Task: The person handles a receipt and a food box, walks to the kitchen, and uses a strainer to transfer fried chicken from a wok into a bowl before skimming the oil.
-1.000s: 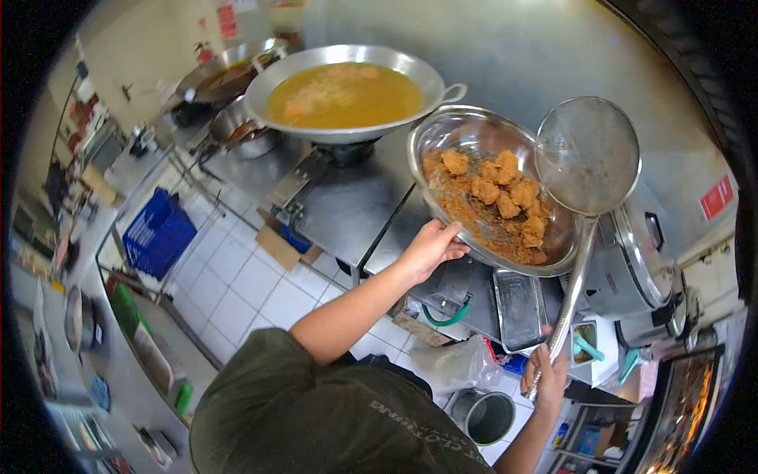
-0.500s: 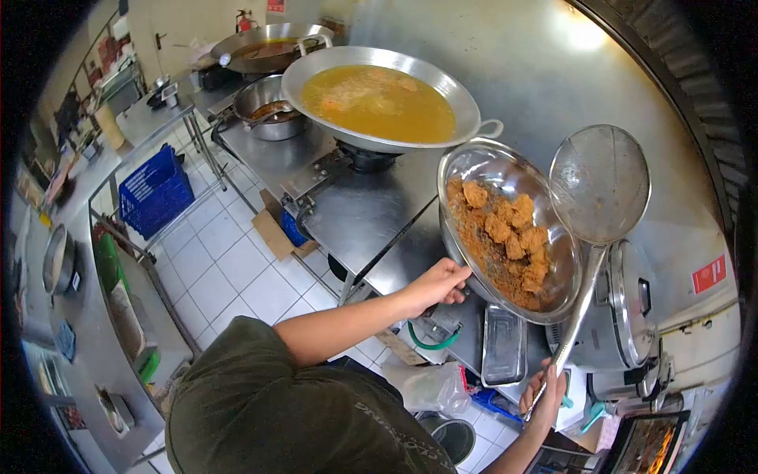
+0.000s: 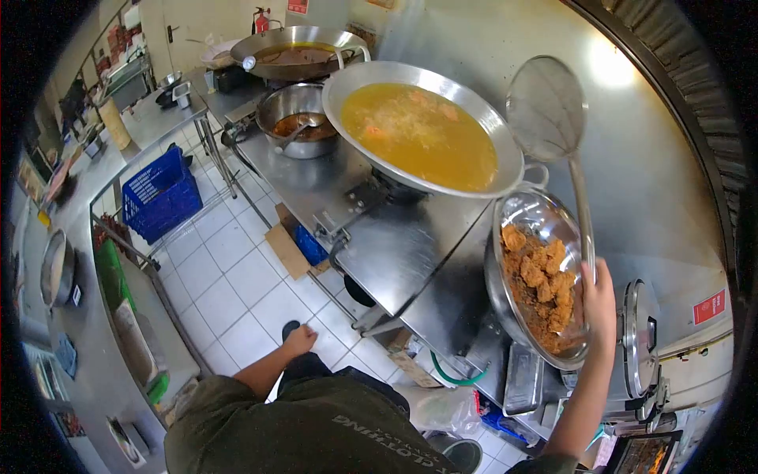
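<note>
My right hand [image 3: 598, 308] is wrapped round the long metal handle of a round mesh skimmer [image 3: 546, 107]. The skimmer's head is raised against the steel back wall, just right of a wide wok [image 3: 347, 118] of bubbling yellow oil [image 3: 418, 134]. Below it, a tilted steel bowl [image 3: 499, 276] holds several brown fried pieces [image 3: 545, 272] and loose crumbs; the skimmer handle crosses in front of its right side. My left hand [image 3: 300, 340] hangs away from the counter over the tiled floor, its fingers curled, with nothing seen in it.
Behind stand a second wok [image 3: 296, 33] of darker oil and a pot [image 3: 272, 107] of brown sauce with a ladle. A rectangular metal tray [image 3: 523, 379] and a large lidded pot [image 3: 641, 340] are near the bowl. A blue crate [image 3: 162, 193] sits on the floor.
My left hand has let go of the bowl's rim and swung down to the left. My right hand has lifted the skimmer upward, towards the wok. The whole view has shifted too.
</note>
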`<state>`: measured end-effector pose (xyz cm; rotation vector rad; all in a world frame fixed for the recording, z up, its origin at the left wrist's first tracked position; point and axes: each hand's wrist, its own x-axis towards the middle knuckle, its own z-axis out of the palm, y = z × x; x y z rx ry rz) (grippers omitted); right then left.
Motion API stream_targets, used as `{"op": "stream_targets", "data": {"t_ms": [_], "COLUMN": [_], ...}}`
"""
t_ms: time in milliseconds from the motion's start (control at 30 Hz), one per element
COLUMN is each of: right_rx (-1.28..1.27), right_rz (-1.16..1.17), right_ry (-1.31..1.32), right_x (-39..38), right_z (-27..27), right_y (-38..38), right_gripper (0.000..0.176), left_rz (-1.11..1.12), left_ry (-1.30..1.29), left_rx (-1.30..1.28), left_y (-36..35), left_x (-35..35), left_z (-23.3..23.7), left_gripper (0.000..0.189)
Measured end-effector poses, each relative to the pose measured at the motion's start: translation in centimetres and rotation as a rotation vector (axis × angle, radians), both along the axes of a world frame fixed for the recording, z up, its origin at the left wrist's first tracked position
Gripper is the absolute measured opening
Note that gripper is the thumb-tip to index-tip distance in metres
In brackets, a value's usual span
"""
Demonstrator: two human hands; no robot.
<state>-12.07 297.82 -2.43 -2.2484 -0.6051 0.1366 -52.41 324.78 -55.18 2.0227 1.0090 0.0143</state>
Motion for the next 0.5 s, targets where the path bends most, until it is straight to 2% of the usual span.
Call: {"op": "stream_targets", "data": {"t_ms": [67,133,200,233,267,300,333,433,500], "right_rx": [-0.111,-0.21,-0.246,-0.271,-0.324,-0.377,-0.427,-0.42,-0.385], "right_rz": [0.05,0.1,0.058,0.044,0.047,0.05,0.051,0.085,0.074], "right_ry": [-0.056,-0.201,-0.08,-0.039,-0.012,0.026,0.073,0.282,0.427], "right_x": [2.1,6.1,6.4,6.6,6.7,6.7,6.3,3.2,2.0], "right_z": [0.6,-1.0,-1.0,-0.1,0.6,0.9,0.8,1.5,1.3], "right_y": [5.9,10.3,14.7,16.6,18.1,19.2,19.9,21.5,21.5], "right_gripper": [0.034,0.036,0.038,0.038,0.039,0.039,0.039,0.037,0.035], "left_rz": [-0.02,-0.382,0.088,0.007,0.089,0.173,0.418,0.528,0.331], "left_ry": [0.15,0.177,0.374,0.32,0.33,0.337,0.42,0.387,0.381], "left_rx": [0.042,-0.099,-0.58,-0.442,-0.476,-0.507,-0.698,-0.678,-0.632], "left_y": [3.6,8.5,11.5,13.1,14.4,15.7,17.2,21.8,25.5], "left_x": [-5.2,-12.3,-17.2,-20.3,-21.6,-22.9,-23.9,-25.6,-26.4], "left_z": [-6.4,-16.8,-16.1,-17.2,-16.4,-15.4,-13.0,-9.9,-10.6], "left_gripper": [0.043,0.044,0.04,0.037,0.035,0.032,0.031,0.031,0.029]}}
